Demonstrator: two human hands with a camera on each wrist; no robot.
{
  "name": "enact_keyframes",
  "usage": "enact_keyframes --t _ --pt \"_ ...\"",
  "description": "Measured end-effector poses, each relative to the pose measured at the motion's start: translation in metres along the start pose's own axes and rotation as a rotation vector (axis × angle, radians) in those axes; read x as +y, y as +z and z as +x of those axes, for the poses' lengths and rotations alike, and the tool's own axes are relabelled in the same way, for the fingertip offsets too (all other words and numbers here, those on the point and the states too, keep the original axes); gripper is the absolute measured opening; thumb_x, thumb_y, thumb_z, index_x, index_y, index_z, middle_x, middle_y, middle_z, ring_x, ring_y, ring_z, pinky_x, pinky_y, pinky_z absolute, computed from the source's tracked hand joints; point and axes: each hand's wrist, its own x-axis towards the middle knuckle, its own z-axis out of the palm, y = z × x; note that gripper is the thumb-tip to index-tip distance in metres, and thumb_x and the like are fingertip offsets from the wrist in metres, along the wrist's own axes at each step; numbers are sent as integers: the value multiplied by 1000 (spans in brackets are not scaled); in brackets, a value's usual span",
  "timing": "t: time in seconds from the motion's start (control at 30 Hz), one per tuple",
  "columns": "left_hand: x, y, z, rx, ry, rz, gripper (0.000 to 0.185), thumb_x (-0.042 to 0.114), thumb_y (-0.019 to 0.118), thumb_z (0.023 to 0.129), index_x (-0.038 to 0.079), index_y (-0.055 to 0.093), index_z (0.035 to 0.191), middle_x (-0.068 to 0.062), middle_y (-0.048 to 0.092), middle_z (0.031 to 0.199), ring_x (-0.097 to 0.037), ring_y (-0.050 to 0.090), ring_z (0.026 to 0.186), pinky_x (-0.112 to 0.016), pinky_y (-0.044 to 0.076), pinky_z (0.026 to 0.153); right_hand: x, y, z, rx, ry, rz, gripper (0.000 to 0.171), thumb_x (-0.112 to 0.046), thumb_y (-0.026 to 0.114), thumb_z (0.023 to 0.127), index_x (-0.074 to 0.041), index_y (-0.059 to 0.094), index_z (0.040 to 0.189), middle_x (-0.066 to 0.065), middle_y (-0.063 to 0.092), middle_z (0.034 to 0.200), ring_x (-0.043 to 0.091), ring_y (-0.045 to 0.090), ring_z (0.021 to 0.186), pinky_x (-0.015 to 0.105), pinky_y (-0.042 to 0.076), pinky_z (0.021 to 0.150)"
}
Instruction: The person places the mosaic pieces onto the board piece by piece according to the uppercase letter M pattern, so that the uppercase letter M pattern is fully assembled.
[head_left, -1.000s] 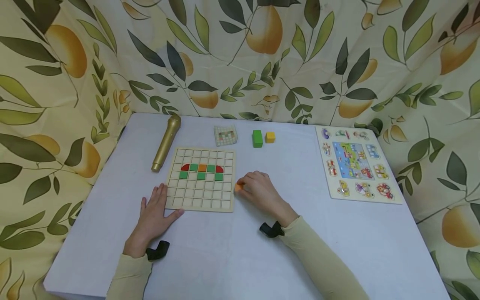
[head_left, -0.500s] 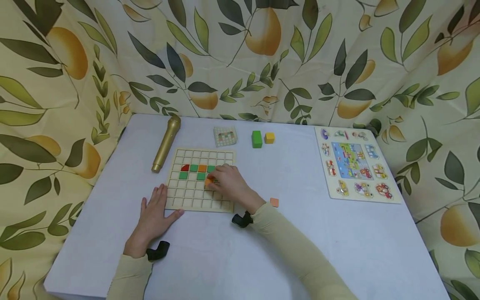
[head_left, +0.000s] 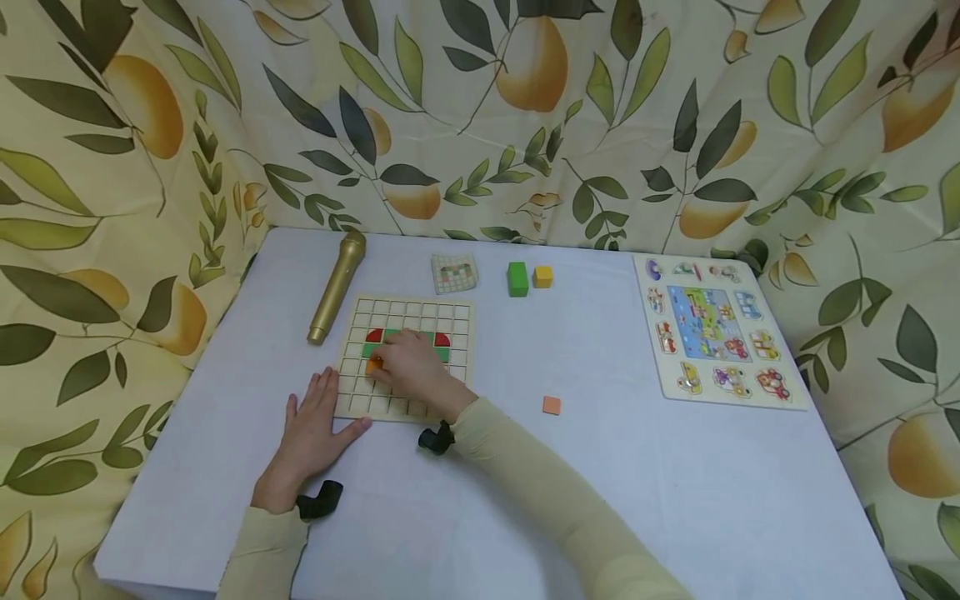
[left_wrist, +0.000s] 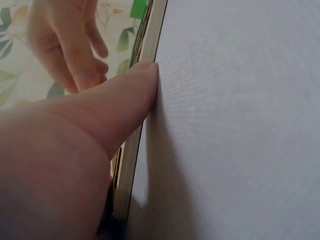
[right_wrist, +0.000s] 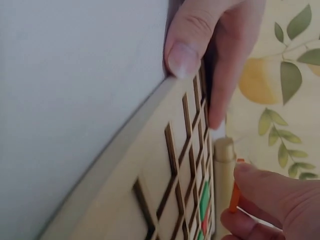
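The right hand [head_left: 408, 364] reaches over the wooden grid board [head_left: 405, 360] and pinches a small orange tile [head_left: 373, 364] between thumb and fingertips, holding it just above the left part of the board, below the row of coloured tiles. In the right wrist view the orange tile [right_wrist: 234, 192] shows edge-on in that pinch, close over the grid cells.

The left hand [head_left: 311, 429] lies flat on the white table [head_left: 675, 483] at the board's near left corner, fingers straight and relaxed, the thumb pressed against the board's near edge. The left wrist view shows the thumb [left_wrist: 130, 95] touching the thin wooden edge.

On the board, red tiles [head_left: 372, 335] and green tiles [head_left: 442, 354] show around the right hand; part of the pattern is hidden under it. A second orange tile [head_left: 551, 405] lies loose on the table, to the right of the board and well apart from it.

Left of the board lies a gold toy microphone [head_left: 337, 286]. Beyond the far edge of the board sits a small pattern card [head_left: 454, 273], and to its right a green block [head_left: 517, 278] with a yellow cube [head_left: 542, 277] just beside it. A vehicle peg puzzle [head_left: 712, 327] lies at the far right.
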Motion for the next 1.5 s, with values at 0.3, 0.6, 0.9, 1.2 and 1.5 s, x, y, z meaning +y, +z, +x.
enact_keyframes --t 0.3,0.6,0.9,1.2,1.5 --pt "0 -3 0 -5 2 3 99 50 65 90 -9 15 151 -26 12 158 -39 4 146 -63 -4 109 -12 6 11 -12 52 -53 28 -42 63 95 -23 73 112 -6 65 113 16 54 105 42 39 101" --pt "1 -2 0 -10 -3 -1 99 50 65 90 -9 15 152 -26 13 158 -39 4 146 -62 -5 109 -14 15 13 -1 77 -74 25 -41 63 95 -23 73 108 -5 64 110 17 54 107 43 40 96" --pt "2 -3 0 -8 -6 7 99 49 66 90 -9 15 151 -26 13 158 -39 4 146 -62 -5 109 -14 21 18 -4 110 -87 27 -43 64 94 -23 73 110 -5 61 109 17 52 104 41 41 95" --pt "2 -1 1 -17 -15 15 100 51 65 90 -8 15 152 -26 13 158 -39 4 146 -62 -5 109 -13 22 18 19 120 -52 33 -45 66 92 -24 70 117 -5 61 117 17 53 109 42 38 98" --pt "3 -1 0 -12 -23 16 101 51 66 89 -8 14 152 -25 12 158 -39 3 146 -61 -6 110 11 9 -11 71 34 80 33 -38 69 92 -20 69 119 -4 60 114 19 50 115 45 36 102"
